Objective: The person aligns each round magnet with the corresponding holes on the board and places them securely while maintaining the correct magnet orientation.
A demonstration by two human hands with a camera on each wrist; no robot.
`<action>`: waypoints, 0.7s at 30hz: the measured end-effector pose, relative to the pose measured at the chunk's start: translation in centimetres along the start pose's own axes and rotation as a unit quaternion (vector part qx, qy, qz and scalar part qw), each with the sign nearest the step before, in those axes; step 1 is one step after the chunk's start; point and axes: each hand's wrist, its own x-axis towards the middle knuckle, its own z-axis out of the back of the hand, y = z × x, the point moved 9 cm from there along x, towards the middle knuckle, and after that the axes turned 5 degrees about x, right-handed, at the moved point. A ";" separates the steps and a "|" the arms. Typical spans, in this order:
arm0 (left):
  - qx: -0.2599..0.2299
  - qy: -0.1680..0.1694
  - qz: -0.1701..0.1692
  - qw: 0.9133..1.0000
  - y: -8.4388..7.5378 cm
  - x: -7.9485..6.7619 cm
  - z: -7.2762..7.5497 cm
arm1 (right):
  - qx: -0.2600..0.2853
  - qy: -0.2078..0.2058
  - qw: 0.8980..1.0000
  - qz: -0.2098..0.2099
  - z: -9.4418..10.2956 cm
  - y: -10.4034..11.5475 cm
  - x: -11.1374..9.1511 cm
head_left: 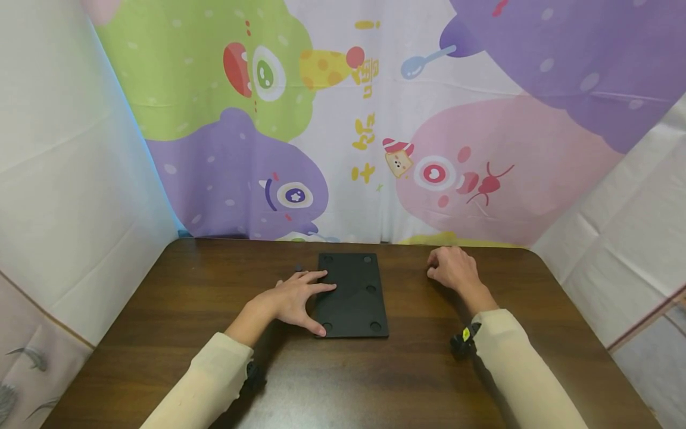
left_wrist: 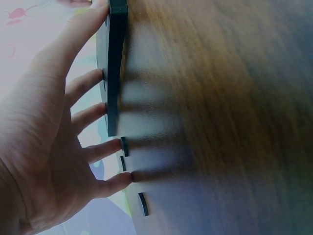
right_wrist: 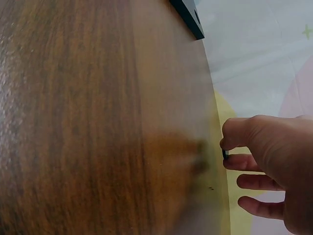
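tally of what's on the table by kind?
Black board: 1
Small black pads loose on the table: 3, by the left hand
Small black pad pinched in the right hand: 1
Total: 5

Right hand pinching a small dark piece at the table's edge

The right hand (right_wrist: pixel 266 166) enters from the lower right of the frame, its thumb and forefinger curled together on a small dark piece (right_wrist: pixel 225 154) at middle right, while the other fingers (right_wrist: pixel 257 181) stretch leftward below it. The brown wooden table (right_wrist: pixel 98 122) fills the left and centre of the frame, with the hand's soft shadow on it just left of the pinch. At the top, right of centre, the corner of a black board (right_wrist: pixel 188 17) lies on the table. A pale printed cloth (right_wrist: pixel 259 63) covers the upper right.
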 end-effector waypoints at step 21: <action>-0.011 0.001 0.001 1.000 -0.2 -0.1 0.2 | 0.014 0.003 1.000 -0.008 -0.1 0.8 -0.3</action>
